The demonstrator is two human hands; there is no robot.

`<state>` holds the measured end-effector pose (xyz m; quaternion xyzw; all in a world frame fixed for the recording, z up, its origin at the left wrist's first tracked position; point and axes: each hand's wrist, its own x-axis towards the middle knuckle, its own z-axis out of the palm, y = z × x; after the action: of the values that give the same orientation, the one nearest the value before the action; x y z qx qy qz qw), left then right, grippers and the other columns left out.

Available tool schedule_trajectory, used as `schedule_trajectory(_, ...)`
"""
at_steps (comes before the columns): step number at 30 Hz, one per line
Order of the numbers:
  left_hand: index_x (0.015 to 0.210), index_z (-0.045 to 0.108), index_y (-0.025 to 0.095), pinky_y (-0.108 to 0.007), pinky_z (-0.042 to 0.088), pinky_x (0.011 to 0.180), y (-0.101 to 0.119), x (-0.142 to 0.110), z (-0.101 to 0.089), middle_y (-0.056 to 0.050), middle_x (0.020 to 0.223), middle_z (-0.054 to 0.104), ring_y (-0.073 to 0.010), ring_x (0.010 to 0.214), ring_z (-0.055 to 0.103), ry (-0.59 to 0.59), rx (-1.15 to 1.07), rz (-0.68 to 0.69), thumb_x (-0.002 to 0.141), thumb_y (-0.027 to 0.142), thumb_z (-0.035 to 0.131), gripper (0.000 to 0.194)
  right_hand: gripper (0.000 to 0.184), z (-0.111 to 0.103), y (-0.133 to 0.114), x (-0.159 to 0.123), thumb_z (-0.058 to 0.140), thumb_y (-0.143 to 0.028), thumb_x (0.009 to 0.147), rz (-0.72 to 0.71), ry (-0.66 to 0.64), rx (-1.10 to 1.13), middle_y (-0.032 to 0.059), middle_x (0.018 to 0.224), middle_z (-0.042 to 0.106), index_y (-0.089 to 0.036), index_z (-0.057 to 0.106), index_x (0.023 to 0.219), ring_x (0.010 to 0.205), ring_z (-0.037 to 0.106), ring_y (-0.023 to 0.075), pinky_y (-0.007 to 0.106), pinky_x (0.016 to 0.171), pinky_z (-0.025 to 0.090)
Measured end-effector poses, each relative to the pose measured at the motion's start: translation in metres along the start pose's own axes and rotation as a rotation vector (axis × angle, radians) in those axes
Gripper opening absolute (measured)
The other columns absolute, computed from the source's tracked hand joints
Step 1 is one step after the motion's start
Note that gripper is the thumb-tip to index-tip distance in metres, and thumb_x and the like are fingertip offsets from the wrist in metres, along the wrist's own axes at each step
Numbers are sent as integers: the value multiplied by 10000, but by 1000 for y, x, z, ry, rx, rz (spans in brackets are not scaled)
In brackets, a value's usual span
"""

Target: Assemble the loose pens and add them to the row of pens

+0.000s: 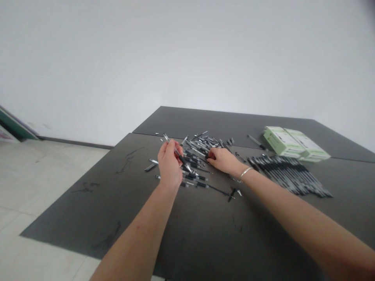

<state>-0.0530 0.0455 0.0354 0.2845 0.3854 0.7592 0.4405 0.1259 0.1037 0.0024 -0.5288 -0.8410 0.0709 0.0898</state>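
Note:
My left hand (170, 162) is closed around a pen (182, 158) with a clear barrel, a black grip and a silver tip that slants down to the right. Beyond and between my hands spreads a pile of pen parts (202, 146): clear barrels, black grips, caps and thin refills. At the right side of this pile is my right hand (221, 159), its fingers pinched low over the parts; whatever they hold is hidden. A thin black refill (218, 190) lies on the table in front, near a small silver tip (239, 192).
A row of pens (288, 175) lies side by side on the dark table (117, 207), right of my right wrist. Behind it are green and white boxes (284, 141), with a single pen (257, 142) to their left. A white wall stands behind the table.

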Motion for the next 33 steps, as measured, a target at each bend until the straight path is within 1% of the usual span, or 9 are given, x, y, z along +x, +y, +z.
schedule_trajectory(4,710,519,166,-170,192,324,8,8,-6,49,489,471,-53,360,361,46,-38,49,805,308,565,177,179,-5,-12,-3,510,-233,878,-58,42,21,118,938,665,-136,653,925,860,610,206,280,752,418)
schedule_trajectory(7,707,519,165,-172,194,325,11,12,-9,47,488,474,-56,363,362,64,-54,75,804,302,558,172,183,-7,-27,-7,513,-203,881,-162,33,57,88,953,653,-157,676,950,888,598,179,261,804,413)
schedule_trajectory(10,700,513,167,-175,191,323,10,12,-9,51,491,470,-55,358,355,73,-56,81,799,304,559,175,203,-3,-42,-12,567,-251,866,-284,4,119,67,956,650,-171,682,1013,870,596,159,241,794,423)
schedule_trajectory(12,699,513,168,-176,190,321,10,12,-9,54,487,466,-56,355,355,73,-48,89,799,306,556,177,258,1,-50,-15,596,-294,854,-360,-14,164,80,990,641,-162,671,1062,896,594,168,249,801,428)
schedule_trajectory(14,698,512,168,-177,185,318,9,12,-9,55,484,465,-55,349,352,71,-43,91,801,308,551,178,294,5,-56,-18,604,-322,851,-395,-34,176,95,1009,634,-155,663,1087,921,592,184,265,810,430)
schedule_trajectory(20,699,512,170,-177,183,320,9,12,-9,59,484,456,-53,348,357,68,-61,74,792,325,566,188,201,8,-60,-21,527,-233,884,-324,-53,77,83,960,641,-164,674,1002,891,598,181,254,785,419)
schedule_trajectory(25,705,518,170,-173,194,329,10,11,-9,57,492,464,-52,358,362,56,-67,66,783,324,577,182,209,8,-52,-22,505,-247,901,-279,-42,72,89,944,647,-152,677,971,863,607,180,253,774,420)
schedule_trajectory(29,699,513,171,-173,187,329,9,10,-9,61,483,460,-48,348,340,45,-64,72,784,319,569,180,211,5,-44,-23,505,-224,901,-246,-23,80,101,968,653,-140,676,990,909,607,188,259,822,416)
schedule_trajectory(33,701,513,170,-173,178,328,9,10,-9,60,477,459,-49,349,337,53,-57,64,785,319,562,177,229,0,-35,-23,514,-115,860,-217,2,104,101,1027,655,-135,667,1029,959,598,183,257,875,411)
